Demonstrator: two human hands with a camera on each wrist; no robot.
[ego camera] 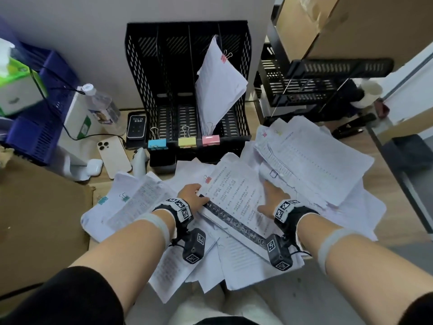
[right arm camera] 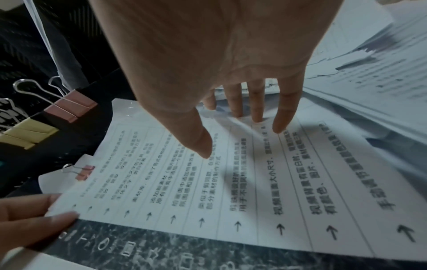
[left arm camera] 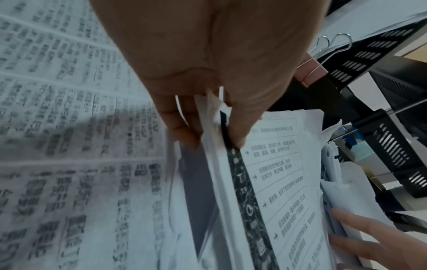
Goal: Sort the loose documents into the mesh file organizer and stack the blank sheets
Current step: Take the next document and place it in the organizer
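centrally, the left hand pinches the left edge of a pink-clipped document, thumb above and fingers beneath, where it lies atop the loose pile on the desk; the right hand rests on the page with fingers straight, grasping nothing. lifting it cleanly likely calls for holding the sheets below flat, raising the bundle by its clipped corner, then guiding it into the mesh file organizer, whose pink-tagged slot already holds papers.
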